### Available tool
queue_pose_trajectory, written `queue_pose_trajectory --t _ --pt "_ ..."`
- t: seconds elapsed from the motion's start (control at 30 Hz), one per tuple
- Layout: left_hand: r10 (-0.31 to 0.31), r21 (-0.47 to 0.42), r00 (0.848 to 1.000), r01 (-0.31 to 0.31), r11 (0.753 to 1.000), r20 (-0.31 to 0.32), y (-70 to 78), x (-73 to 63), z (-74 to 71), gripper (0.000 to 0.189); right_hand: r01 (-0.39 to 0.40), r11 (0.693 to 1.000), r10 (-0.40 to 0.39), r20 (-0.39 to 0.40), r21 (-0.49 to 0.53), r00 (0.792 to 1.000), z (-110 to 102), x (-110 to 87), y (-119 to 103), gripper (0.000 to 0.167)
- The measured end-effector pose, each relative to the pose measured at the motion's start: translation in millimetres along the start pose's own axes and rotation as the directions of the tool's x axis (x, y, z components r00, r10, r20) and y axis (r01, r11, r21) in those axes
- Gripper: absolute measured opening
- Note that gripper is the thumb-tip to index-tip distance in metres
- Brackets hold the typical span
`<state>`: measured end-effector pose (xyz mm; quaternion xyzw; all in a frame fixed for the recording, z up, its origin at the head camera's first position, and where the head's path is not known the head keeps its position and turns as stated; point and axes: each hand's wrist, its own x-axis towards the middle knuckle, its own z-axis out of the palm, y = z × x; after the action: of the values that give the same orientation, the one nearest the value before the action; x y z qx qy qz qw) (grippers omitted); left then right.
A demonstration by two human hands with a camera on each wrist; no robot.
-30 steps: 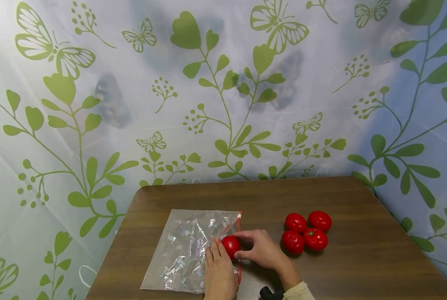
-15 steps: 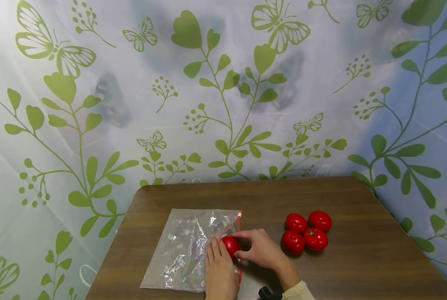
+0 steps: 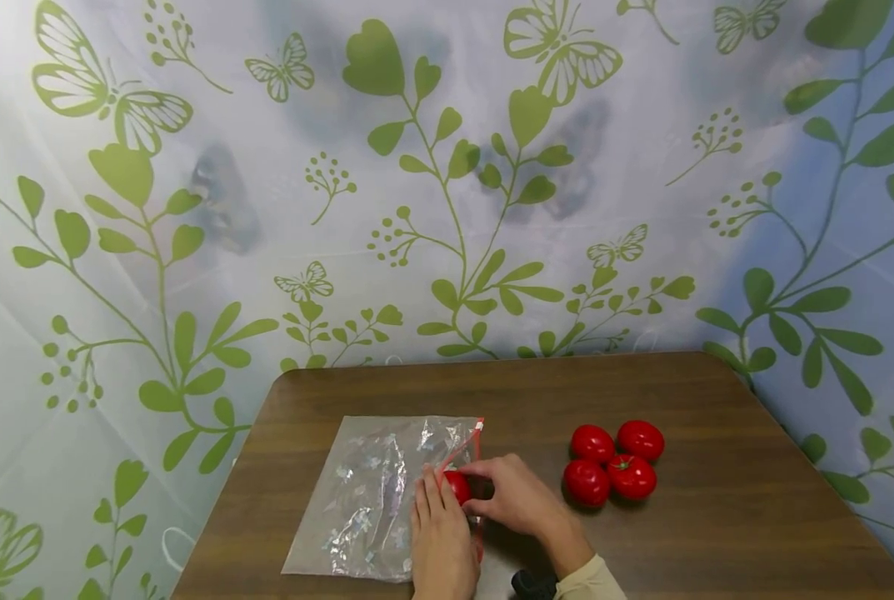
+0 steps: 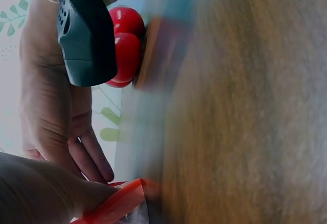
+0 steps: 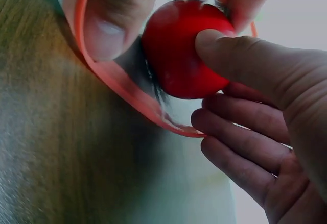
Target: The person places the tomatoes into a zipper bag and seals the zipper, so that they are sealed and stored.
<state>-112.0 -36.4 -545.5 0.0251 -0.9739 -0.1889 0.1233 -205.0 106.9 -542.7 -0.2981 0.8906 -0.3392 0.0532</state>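
Observation:
A clear zip bag [image 3: 364, 500] with a red-edged mouth lies flat on the table, its mouth facing right. My left hand [image 3: 442, 537] grips the bag at its mouth; in the right wrist view its thumb [image 5: 104, 40] lies against the red rim [image 5: 127, 94]. A red tomato [image 5: 179, 50] sits within the parted mouth. My right hand [image 3: 517, 496] pinches it between thumb and fingers from the right. Seen from above, the left fingers partly cover the tomato. Several other tomatoes [image 3: 586, 483] stand in a cluster to the right, one showing a green star-shaped stem mark.
The brown wooden table [image 3: 716, 533] runs up to a curtain [image 3: 454, 167] printed with green leaves and butterflies. A dark wrist device [image 3: 531, 586] sits near the right sleeve. A pale patch [image 3: 495, 577] shows at the table front, between the forearms.
My right hand has moved slightly left with the tomato, which now sits deeper in the bag's mouth and shows less. The left hand and the other tomatoes stay about where they were.

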Motion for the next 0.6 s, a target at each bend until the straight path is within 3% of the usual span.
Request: queue_pose_trajectory --t 0.3,0.6 --pt "-0.027 -0.007 0.999 0.027 1.000 0.029 -1.1 1.2 -0.2 0.110 -0.015 0.995 0.013 0.018 0.098 1.000 -1 0.2 -2 0.043" --pt "0.025 0.031 1.000 -0.025 0.999 -0.011 -1.5 -1.0 3.0 0.113 0.020 0.999 -0.018 -0.051 0.045 0.999 8 7.7 -6 0.039"
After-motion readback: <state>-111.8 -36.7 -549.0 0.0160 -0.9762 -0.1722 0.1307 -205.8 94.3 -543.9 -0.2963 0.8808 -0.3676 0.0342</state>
